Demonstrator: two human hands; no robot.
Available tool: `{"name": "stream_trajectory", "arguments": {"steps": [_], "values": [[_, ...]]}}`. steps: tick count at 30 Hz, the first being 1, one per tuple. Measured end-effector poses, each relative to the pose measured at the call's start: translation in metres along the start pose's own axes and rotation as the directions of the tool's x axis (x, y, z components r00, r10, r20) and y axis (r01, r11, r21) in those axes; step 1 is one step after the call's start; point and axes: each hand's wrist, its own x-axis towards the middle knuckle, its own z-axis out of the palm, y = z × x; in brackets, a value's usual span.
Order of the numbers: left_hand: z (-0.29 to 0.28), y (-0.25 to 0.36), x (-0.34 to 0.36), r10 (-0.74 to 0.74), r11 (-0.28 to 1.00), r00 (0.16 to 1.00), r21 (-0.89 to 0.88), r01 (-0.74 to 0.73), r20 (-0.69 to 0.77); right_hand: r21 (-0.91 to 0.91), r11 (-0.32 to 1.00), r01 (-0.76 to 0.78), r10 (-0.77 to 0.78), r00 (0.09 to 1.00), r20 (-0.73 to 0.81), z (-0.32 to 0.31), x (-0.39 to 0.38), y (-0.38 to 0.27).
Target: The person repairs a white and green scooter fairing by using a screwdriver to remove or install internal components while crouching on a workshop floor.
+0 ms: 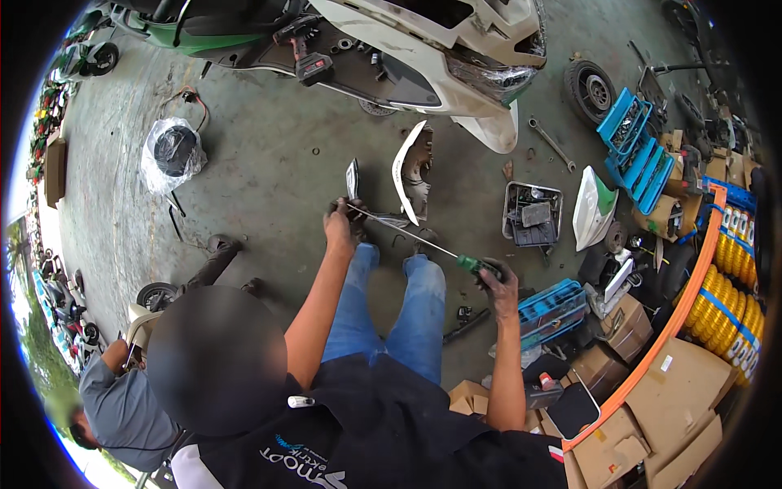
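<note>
Across our workshop's grey floor (269,163), a rectangular tray (529,243) holds dark parts (536,214) and a blue toolbox (637,181) lies open with metal pieces inside. Before our knees, our right hand (499,285) wraps a screwdriver's (468,262) green handle; our left hand (339,224) pinches its shaft's far end.

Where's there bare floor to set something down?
Grey floor lies free between the plastic-wrapped round black part and a small dark ring, and between the curved white panel and the pale rectangular tray. Right of that tray is crowded: open blue toolbox, brown cardboard boxes. A long green-handled screwdriver also bars the gap between left hand and right hand.
</note>
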Motion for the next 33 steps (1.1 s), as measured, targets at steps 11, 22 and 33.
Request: {"name": "stream_trajectory", "arguments": {"steps": [11,22,33], "values": [[-0.032,-0.294,0.363,0.401,0.284,0.869,0.863,-0.418,0.289,0.147,0.584,0.799,-0.81,0.585,0.039,-0.036,0.312,0.093],[-0.052,-0.354,0.391,0.241,0.672,0.965,0.7,-0.242,0.102,0.39,0.352,0.851,-0.935,0.306,0.178,0.064,0.466,0.199],[-0.115,-0.394,0.381,0.028,0.801,0.999,0.597,-0.033,0.018,0.039,0.063,0.997,-0.976,0.053,0.212,0.105,0.435,0.219]]}}
